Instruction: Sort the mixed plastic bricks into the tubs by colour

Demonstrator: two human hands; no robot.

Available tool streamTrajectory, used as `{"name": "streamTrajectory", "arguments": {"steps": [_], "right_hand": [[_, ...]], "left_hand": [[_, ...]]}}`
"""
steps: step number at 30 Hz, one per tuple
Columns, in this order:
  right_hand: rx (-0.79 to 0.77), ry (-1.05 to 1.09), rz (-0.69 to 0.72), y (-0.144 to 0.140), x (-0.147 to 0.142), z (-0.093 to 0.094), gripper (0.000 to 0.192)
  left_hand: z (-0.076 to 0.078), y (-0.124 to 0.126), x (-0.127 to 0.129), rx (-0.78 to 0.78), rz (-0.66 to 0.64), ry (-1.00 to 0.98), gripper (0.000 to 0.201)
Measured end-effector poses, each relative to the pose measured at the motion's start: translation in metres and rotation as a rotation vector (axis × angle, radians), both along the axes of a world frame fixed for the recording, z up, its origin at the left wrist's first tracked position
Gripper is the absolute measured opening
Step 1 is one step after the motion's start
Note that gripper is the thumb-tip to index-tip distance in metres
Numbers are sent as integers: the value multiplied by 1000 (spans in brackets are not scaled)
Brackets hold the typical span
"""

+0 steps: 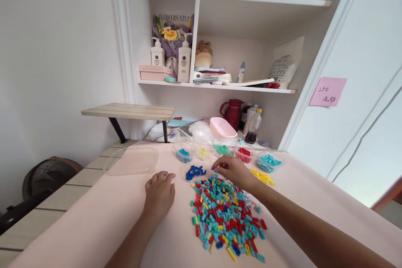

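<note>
My right hand (233,170) is above the far edge of a mixed heap of small plastic building bricks (224,213). Its thumb and fingers pinch a small dark blue brick (213,168), partly hidden by the fingertips. Just left of it, a shallow clear dish holds dark blue bricks (195,172). My left hand (159,190) lies palm down on the pink table cover, left of the heap, fingers loosely spread and holding nothing. Behind my hands, clear tubs hold blue bricks (184,155), pale yellow bricks (203,153), green bricks (222,149), red bricks (243,155) and turquoise bricks (269,163).
Yellow bricks (263,176) lie in a group right of my right hand. A clear plastic lid or tray (132,161) sits at the left. Beyond the tubs stand a pink basin (223,127), a red jug (233,114) and bottles. A small wooden shelf (128,111) rises at the back left.
</note>
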State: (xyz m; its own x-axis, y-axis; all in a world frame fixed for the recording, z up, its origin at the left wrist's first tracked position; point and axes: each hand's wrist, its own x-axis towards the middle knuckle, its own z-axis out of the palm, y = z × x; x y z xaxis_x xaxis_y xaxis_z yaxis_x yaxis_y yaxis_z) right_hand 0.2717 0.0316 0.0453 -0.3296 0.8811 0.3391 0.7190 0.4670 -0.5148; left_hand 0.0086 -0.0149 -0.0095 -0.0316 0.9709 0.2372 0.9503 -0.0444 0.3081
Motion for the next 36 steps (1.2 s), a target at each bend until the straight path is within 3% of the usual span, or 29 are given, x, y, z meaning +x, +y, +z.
{"name": "streamTrajectory", "arguments": {"steps": [4, 8, 16, 22, 26, 32, 36], "right_hand": [[53, -4, -23, 21, -22, -5, 16], [20, 99, -16, 15, -17, -9, 18], [-94, 305, -89, -32, 55, -13, 27], [-185, 445, -169, -51, 97, -34, 29], [-209, 404, -165, -54, 107, -40, 26], [-213, 208, -135, -58, 114, -29, 17], [-219, 92, -180, -59, 117, -29, 22]], "left_hand": [[-1, 0, -1, 6, -3, 1, 41], [-2, 2, -1, -1, 3, 6, 41], [2, 5, -1, -30, 12, 42, 41], [4, 9, -1, -62, 29, 105, 44], [7, 12, 0, -103, 55, 143, 44], [7, 17, 0, -95, 68, 142, 43], [5, 20, -2, -85, 65, 145, 44]]}}
